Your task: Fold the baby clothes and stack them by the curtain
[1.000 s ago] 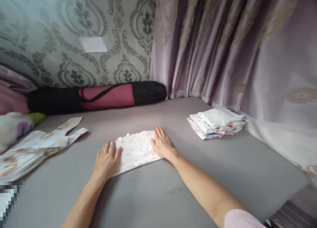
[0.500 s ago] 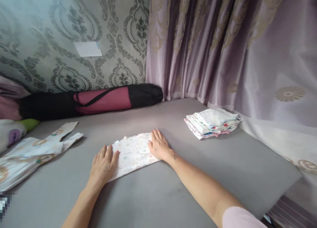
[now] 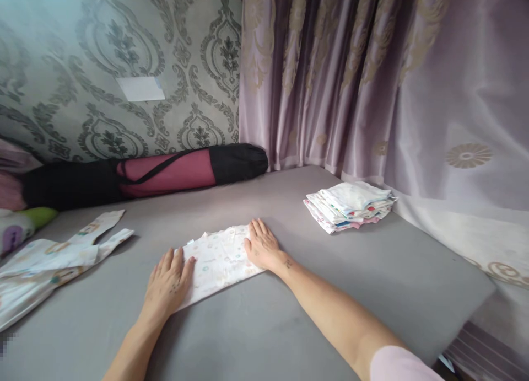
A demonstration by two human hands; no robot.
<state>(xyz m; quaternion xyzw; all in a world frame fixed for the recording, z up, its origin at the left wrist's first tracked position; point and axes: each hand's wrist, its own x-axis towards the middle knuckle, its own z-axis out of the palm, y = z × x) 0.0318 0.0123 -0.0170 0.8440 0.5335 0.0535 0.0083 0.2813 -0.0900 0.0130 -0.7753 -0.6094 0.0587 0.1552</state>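
A white garment with a small pastel print [image 3: 219, 262] lies folded into a flat oblong on the grey surface, in the middle of the head view. My left hand [image 3: 169, 279] rests flat on its left end, fingers stretched out. On its right end lies my right hand [image 3: 263, 244], palm down with the fingers extended. Both palms cover the ends of the cloth, so those edges are partly hidden. A small pale tag shows at its far edge, near my left fingers.
A stack of folded clothes [image 3: 351, 204] stands to the right. Another printed white garment [image 3: 53, 259] lies loosely spread at the left, near a plush toy [image 3: 19, 232]. Along the wall runs a black and dark-pink long bag [image 3: 169, 174]. Purple curtains [image 3: 314, 83] hang behind the grey surface [image 3: 289, 326].
The whole view has shifted slightly. Both hands stay flat on the ends of the folded garment, and nothing has been taken up or let go.
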